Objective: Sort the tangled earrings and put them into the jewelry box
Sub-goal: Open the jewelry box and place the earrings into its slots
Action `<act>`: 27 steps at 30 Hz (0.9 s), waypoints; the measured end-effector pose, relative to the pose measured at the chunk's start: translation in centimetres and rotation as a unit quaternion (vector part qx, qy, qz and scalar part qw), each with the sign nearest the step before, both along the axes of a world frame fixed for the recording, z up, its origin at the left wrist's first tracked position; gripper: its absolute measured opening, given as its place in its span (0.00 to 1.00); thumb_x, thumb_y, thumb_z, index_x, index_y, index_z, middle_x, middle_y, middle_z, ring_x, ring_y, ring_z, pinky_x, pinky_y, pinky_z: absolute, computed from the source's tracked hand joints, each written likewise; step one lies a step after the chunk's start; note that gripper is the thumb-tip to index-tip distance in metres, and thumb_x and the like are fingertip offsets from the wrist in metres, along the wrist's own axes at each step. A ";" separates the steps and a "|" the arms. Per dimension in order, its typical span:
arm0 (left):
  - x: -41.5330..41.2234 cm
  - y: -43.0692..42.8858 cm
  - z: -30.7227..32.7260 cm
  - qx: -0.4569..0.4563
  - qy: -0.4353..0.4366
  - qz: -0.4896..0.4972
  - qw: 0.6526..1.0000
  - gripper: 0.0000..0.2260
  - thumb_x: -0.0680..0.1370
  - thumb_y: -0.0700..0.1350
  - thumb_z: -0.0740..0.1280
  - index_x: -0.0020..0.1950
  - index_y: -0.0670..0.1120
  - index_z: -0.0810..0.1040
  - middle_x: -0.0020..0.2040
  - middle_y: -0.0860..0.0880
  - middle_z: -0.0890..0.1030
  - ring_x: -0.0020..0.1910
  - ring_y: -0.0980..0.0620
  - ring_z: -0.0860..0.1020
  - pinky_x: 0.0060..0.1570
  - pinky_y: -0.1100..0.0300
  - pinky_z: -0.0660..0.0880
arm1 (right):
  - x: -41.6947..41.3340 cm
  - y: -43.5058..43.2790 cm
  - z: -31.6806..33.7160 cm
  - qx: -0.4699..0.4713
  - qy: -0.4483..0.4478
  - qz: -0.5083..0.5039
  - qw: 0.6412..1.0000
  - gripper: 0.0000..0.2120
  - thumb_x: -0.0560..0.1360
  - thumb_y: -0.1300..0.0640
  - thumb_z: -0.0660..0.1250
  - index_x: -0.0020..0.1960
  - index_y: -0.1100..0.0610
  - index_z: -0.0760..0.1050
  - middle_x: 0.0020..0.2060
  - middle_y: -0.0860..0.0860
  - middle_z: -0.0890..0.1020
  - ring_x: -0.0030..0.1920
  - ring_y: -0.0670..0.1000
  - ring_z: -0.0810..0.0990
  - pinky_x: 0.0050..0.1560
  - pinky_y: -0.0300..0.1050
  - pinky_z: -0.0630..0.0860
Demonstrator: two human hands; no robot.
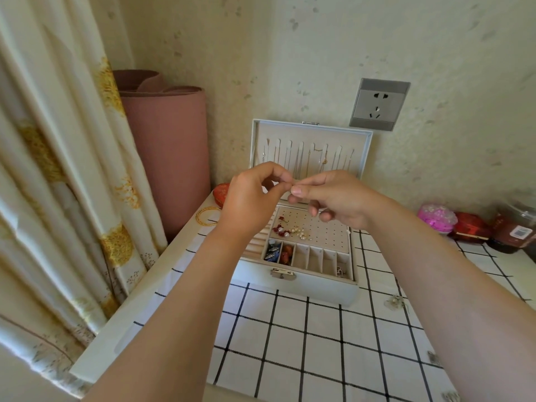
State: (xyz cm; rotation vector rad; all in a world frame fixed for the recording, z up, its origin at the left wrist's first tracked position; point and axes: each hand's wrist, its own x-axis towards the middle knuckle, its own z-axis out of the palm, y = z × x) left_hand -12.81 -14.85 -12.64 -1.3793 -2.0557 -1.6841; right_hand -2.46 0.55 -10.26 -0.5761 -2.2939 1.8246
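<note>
An open white jewelry box (298, 288) stands on the checked tablecloth, its lid upright with thin necklaces hanging inside. Red and pearl earrings (290, 231) lie tangled on the perforated panel. Blue and red pieces sit in the two leftmost front slots, a silver piece (341, 271) in the rightmost. My left hand (251, 201) and my right hand (336, 197) meet above the box, fingertips pinching something very small between them; the item itself is too tiny to identify. A loose pearl earring (394, 302) lies on the cloth right of the box.
A rolled pink mat (168, 152) and a curtain (58, 169) stand at the left. A gold bangle (206, 216) and a red case (221, 192) lie beside the box. A pink item (436, 217), a red box (470, 227) and a dark jar (514, 227) sit far right. A wall socket (378, 104) hangs above.
</note>
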 end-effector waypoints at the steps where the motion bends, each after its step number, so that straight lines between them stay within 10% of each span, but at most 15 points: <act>1: 0.0 0.1 -0.1 -0.001 0.001 0.005 1.000 0.05 0.75 0.42 0.72 0.47 0.52 0.81 0.41 0.61 0.81 0.39 0.62 0.76 0.38 0.73 0.69 | 0.0 0.0 -0.2 0.019 0.010 -0.008 1.000 0.08 0.73 0.55 0.76 0.52 0.53 0.85 0.44 0.51 0.88 0.26 0.44 0.74 0.24 0.35 0.68; 10: -1.5 0.2 -3.3 -0.312 0.042 0.037 0.948 0.16 0.79 0.40 0.61 0.62 0.53 0.80 0.64 0.51 0.77 0.66 0.52 0.70 0.64 0.54 0.71 | -0.5 -0.3 -4.2 0.414 0.000 -0.017 0.910 0.03 0.71 0.55 0.77 0.42 0.46 0.86 0.38 0.39 0.84 0.42 0.38 0.81 0.48 0.36 0.73; 18: -1.6 0.0 -3.4 -0.332 0.032 0.007 0.943 0.17 0.78 0.40 0.60 0.63 0.52 0.81 0.62 0.50 0.77 0.63 0.50 0.73 0.57 0.59 0.70 | -1.4 -1.1 -4.5 0.526 0.011 0.000 0.851 0.02 0.72 0.51 0.75 0.45 0.45 0.85 0.34 0.38 0.80 0.38 0.41 0.78 0.51 0.44 0.77; 27: -1.7 -0.2 -3.5 -0.342 0.010 -0.010 0.940 0.18 0.77 0.41 0.61 0.62 0.56 0.80 0.66 0.49 0.72 0.65 0.49 0.70 0.63 0.54 0.70 | -1.1 0.3 -3.7 0.432 -0.069 0.061 0.897 0.17 0.80 0.49 0.62 0.46 0.57 0.84 0.44 0.57 0.85 0.48 0.56 0.83 0.56 0.47 0.75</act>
